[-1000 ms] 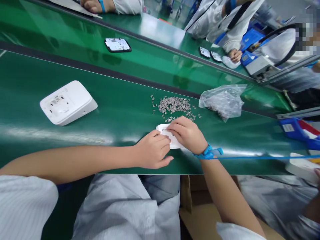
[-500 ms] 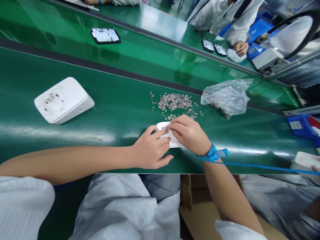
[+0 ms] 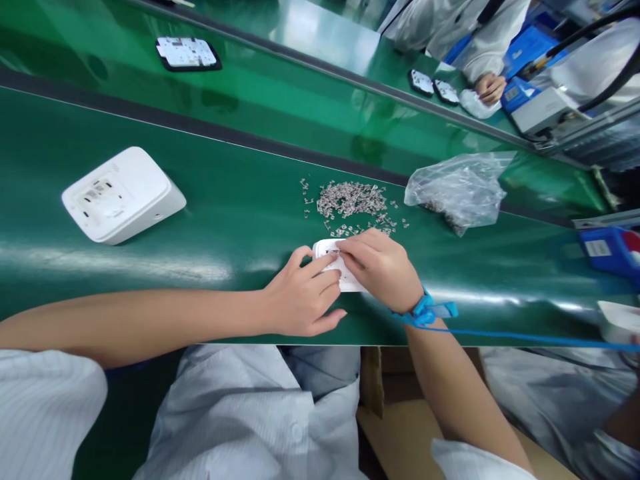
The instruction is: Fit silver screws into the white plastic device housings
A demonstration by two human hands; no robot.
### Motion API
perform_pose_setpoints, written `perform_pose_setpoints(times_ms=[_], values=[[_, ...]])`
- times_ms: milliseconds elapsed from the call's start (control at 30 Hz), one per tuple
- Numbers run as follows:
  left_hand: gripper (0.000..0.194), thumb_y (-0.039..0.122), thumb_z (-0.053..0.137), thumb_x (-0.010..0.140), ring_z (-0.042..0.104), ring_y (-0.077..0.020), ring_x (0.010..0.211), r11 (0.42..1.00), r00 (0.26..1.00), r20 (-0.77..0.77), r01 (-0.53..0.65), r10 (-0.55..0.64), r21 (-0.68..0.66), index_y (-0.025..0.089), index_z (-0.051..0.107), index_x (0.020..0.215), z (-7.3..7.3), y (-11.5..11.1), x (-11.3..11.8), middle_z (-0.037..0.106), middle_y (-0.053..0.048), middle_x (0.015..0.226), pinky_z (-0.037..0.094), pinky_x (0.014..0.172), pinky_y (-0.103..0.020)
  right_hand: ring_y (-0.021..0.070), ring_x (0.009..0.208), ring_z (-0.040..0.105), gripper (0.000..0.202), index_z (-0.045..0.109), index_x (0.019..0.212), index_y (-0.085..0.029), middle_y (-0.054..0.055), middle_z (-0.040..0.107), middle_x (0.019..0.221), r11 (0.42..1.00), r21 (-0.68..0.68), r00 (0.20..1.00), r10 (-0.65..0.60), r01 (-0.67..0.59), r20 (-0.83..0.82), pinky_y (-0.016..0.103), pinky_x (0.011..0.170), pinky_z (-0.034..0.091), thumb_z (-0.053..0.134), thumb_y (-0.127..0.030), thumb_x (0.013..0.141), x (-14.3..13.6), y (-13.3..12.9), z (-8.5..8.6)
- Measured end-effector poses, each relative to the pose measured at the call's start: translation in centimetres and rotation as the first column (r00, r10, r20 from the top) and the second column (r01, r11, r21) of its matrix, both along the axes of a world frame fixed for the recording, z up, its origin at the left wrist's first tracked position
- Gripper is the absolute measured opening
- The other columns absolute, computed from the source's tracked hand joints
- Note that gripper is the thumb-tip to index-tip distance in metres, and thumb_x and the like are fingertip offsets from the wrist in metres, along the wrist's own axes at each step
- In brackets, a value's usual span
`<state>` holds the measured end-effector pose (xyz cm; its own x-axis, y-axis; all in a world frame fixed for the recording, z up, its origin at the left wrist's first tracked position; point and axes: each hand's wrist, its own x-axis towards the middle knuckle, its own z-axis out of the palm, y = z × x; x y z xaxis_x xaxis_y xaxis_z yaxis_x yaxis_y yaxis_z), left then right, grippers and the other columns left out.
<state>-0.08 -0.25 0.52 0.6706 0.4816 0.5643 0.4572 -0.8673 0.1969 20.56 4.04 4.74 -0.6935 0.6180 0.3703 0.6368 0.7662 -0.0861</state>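
A small white plastic housing (image 3: 352,283) lies on the green bench in front of me, largely covered by both hands. My left hand (image 3: 306,293) rests over its left side, fingers stretched out and fingertips touching the top face; the thumb stands apart. From the right, my right hand (image 3: 381,265) reaches over it with thumb and fingers pinched at small slots in the upper part. Whatever is between those fingertips is hidden. Just beyond the hands is a loose pile of small metal pieces (image 3: 353,199). A blue strap (image 3: 425,311) circles my right wrist.
A larger white wedge-shaped housing (image 3: 127,200) lies at left. A clear plastic bag (image 3: 460,190) with metal pieces sits right of the pile. Behind, the belt carries a black-framed board (image 3: 188,53). A blue cord (image 3: 520,336) runs rightward. Across stands a co-worker, hand (image 3: 490,89) on white material.
The black-framed board has travelled left along the belt. My view has shifted slightly. Both hands stay at the small white housing in nearly the same pose.
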Motion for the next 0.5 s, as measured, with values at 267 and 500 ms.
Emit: perform_pose_setpoints(times_ms=[267, 500], values=[[0.038, 0.039, 0.044, 0.1, 0.057, -0.036, 0.125, 1.0, 0.999, -0.04, 0.003, -0.003, 0.021, 0.011, 0.069, 0.097, 0.0, -0.1, -0.1, 0.071, -0.014, 0.112, 0.035, 0.094, -0.052, 0.0227, 0.085, 0.064, 0.013, 0.066, 0.108, -0.018, 0.007, 0.072, 0.093, 0.991, 0.063, 0.992, -0.114, 0.116, -0.047, 0.035, 0.075, 0.051, 0.055, -0.017, 0.101, 0.3, -1.4, -0.4], [0.036, 0.042, 0.048, 0.098, 0.051, -0.0394, 0.13, 1.0, 0.992, -0.126, 0.009, -0.008, 0.008, 0.012, 0.067, 0.101, 0.3, -0.3, -0.1, 0.067, -0.015, 0.117, 0.033, 0.094, -0.055, 0.0221, 0.087, 0.067, 0.014, 0.069, 0.103, -0.023, 0.003, 0.074, 0.09, 0.994, 0.022, 0.99, -0.107, 0.109, -0.089, 0.037, 0.081, 0.052, 0.057, -0.017, 0.101, 0.5, -1.7, -0.9]])
